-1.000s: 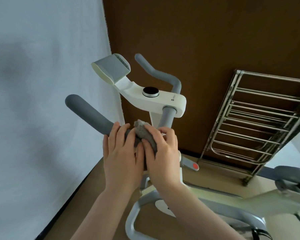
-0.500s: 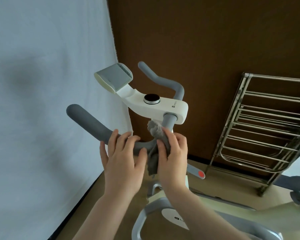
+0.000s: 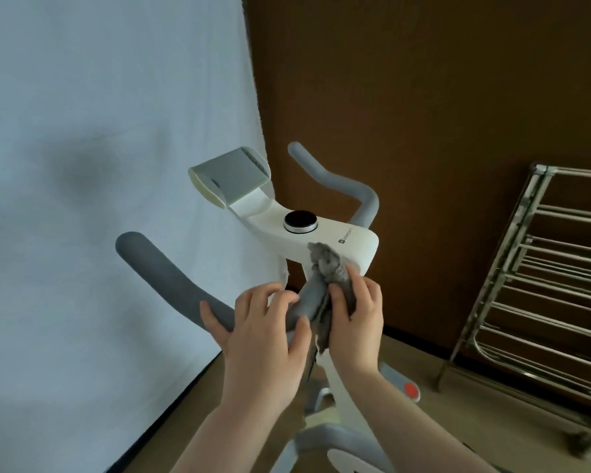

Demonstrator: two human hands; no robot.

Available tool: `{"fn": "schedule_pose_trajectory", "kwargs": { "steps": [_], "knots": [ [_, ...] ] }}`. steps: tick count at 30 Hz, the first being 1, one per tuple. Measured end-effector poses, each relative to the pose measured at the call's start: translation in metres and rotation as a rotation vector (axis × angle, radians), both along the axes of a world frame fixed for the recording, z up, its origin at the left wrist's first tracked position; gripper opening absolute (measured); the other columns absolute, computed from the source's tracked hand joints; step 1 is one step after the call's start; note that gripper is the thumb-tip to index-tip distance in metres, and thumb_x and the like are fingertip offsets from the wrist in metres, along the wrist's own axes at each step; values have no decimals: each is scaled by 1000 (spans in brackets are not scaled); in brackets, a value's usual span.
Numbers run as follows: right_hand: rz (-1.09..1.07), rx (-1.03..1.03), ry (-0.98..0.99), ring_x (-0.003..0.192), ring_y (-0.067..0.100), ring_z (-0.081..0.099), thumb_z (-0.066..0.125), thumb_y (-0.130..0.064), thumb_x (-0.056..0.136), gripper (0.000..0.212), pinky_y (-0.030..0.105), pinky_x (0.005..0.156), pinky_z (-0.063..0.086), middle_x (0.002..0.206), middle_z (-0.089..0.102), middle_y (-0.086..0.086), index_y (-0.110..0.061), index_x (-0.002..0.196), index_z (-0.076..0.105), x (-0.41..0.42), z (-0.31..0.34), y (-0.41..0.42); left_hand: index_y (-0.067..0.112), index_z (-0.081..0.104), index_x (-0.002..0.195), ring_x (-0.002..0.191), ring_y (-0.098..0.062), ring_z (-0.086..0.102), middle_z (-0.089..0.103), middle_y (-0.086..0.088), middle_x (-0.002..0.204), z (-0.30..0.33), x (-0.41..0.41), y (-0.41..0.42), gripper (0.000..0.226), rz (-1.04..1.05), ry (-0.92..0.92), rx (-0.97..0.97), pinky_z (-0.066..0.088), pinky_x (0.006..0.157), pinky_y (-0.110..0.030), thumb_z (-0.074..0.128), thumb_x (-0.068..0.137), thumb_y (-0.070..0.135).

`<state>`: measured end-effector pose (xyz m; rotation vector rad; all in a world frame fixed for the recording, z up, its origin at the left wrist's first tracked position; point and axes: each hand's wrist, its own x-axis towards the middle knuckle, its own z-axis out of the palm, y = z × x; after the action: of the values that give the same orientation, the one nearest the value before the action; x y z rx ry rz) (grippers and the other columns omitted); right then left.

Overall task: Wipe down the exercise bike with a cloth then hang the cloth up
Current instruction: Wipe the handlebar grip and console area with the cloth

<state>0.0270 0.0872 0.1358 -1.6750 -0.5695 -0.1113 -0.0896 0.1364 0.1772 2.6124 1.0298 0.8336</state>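
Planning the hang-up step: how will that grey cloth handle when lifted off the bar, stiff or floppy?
Probably floppy: the grey cloth bunches into folds under the right hand and a tail droops below the handlebar. Likely light, since a few fingers hold it. Its nap looks rough, so it should not slip easily.

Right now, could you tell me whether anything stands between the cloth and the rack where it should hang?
Nothing visible does. The right hand holds the cloth against the handlebar, and the rack stands to the right by the brown wall, with only open floor and air between. The rack's bars look bare.
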Motion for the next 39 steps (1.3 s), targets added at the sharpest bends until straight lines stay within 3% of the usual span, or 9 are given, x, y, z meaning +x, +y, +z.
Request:
{"fn": "schedule_pose_trajectory", "kwargs": {
  "steps": [5,9,13,16,21,24,28,32,39],
  "knots": [
    [153,-35,-200,107,-5,47,56,-23,96,38,11,88,44,119,46,-11,-30,133,53,14,5,-4,37,59,93,104,-10,57,61,18,99,-1,10,-6,13,99,-93,55,10,111,-60,50,84,40],
    [80,-129,-231,109,9,51,58,-25,94,39,25,83,54,124,49,-6,-28,133,55,41,8,-1,35,59,90,99,-10,57,61,18,97,-2,14,-10,21,154,-114,86,11,113,-54,42,82,44],
    [237,-118,-393,118,13,48,60,-19,93,38,28,93,50,127,51,-5,-26,130,59,35,7,-5,31,61,91,100,-14,57,63,14,99,-5,14,-10,29,180,-70,107,11,114,-52,38,84,47],
    [204,-140,-238,116,11,50,57,-23,95,35,31,93,52,127,53,-7,-25,130,58,48,17,-5,30,62,91,99,-14,56,63,14,97,-7,14,-12,28,196,-67,108,8,115,-47,40,86,47],
    [460,-201,-550,108,11,53,58,-22,94,29,24,87,48,118,60,-8,-27,122,63,23,26,-15,27,65,97,104,-13,54,64,12,102,-12,9,-14,31,175,-118,113,11,115,-44,41,88,45],
    [389,-203,-410,112,13,54,56,-24,95,28,34,89,53,118,60,-7,-29,122,62,41,30,-13,26,66,104,110,-7,51,62,14,108,-15,-1,-13,31,96,-163,101,13,117,-40,45,88,43],
    [509,-205,-544,103,12,57,49,-33,94,30,24,82,51,113,62,-8,-26,118,64,-1,28,-19,19,64,114,127,-5,43,57,11,127,-21,-19,-5,36,25,-273,46,23,115,-30,48,90,40],
    [504,-183,-467,101,13,59,55,-29,94,26,34,83,54,109,64,-6,-26,117,65,13,29,-18,19,58,125,139,1,26,44,14,141,-24,-35,-6,41,123,-407,-78,21,108,-9,54,88,36],
    [481,-244,-588,88,12,59,43,-41,91,34,30,68,55,97,64,-10,-27,111,66,-26,33,-10,23,48,138,144,-5,20,36,14,150,-26,-57,16,59,145,-344,-56,23,114,-31,39,90,55]
  ]
}}
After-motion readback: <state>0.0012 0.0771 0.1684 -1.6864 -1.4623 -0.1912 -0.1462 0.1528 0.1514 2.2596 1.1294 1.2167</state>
